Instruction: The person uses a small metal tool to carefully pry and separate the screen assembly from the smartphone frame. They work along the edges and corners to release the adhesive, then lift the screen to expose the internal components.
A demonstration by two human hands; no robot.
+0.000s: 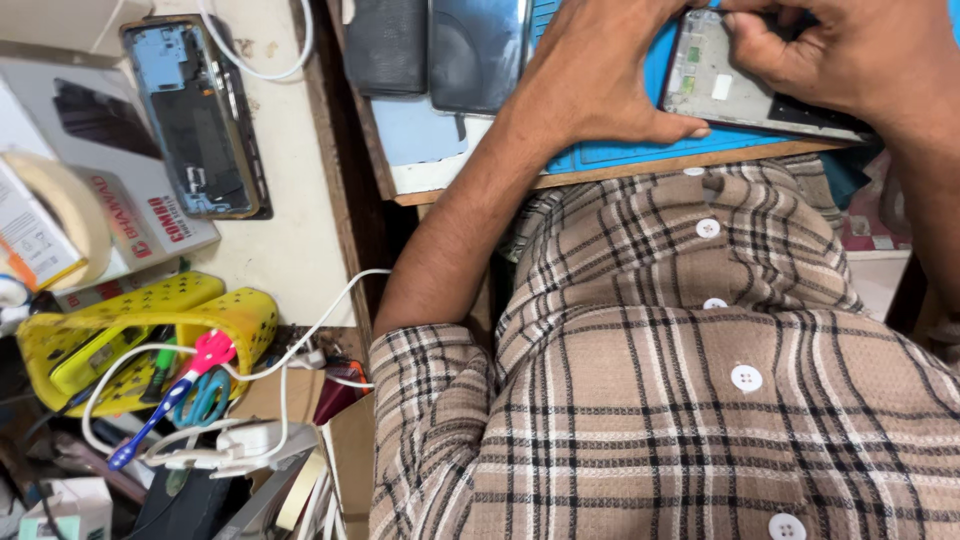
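Head view showed, nearest me, the plaid shirt (680, 400) filling the lower frame. Beyond it, the opened phone (735, 90) lay on the blue mat (640, 150) at the near edge of the workbench (470, 185), long axis running left to right. My left hand (600, 75) gripped its left end, thumb pressed along the near edge. My right hand (840, 50) curled over the far edge, fingertips pinching there. Both hands touched it, neither nearer.
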